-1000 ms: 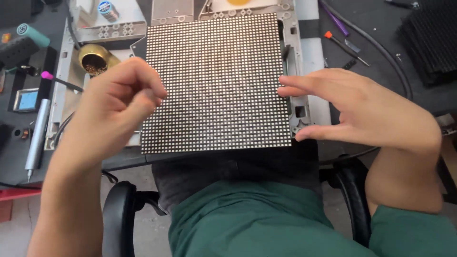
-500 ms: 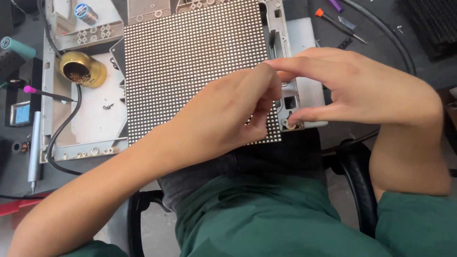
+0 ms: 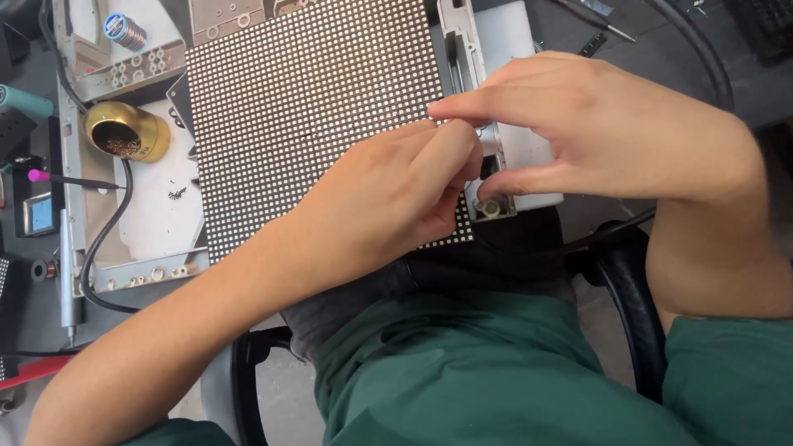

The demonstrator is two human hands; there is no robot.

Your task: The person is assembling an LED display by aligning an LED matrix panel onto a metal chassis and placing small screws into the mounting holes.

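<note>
Head view. My left hand (image 3: 388, 194) lay across the lower right part of the dotted panel (image 3: 314, 124), its fingers curled together at the panel's right edge. Whether they clamped anything there could not be told; the fingertips were hidden under the knuckles. My right hand (image 3: 603, 132) arched over the grey metal frame (image 3: 516, 49) just beside that edge, forefinger stretched left to meet the left hand, thumb pressed low on the frame near a small round fitting (image 3: 491, 208). That hand was spread, not closed on any object. The panel rested flat on the frame, with its near edge over my lap.

Risks, as I judged them:

1. Both hands worked on one edge only. The far left side of the panel was unsupported by me, so a hard pull could have tilted it or slid it off the frame toward my lap.
2. The left palm pressed directly on the dotted face. Too much weight could have damaged the small dots.
3. Fingers crowded between panel edge and frame could have been pinched.
4. The brass pot (image 3: 125, 132), the solder spool (image 3: 125, 31) and the pink-tipped tool (image 3: 70, 177) lay to the left; a sudden shift of the panel could have struck them.
</note>
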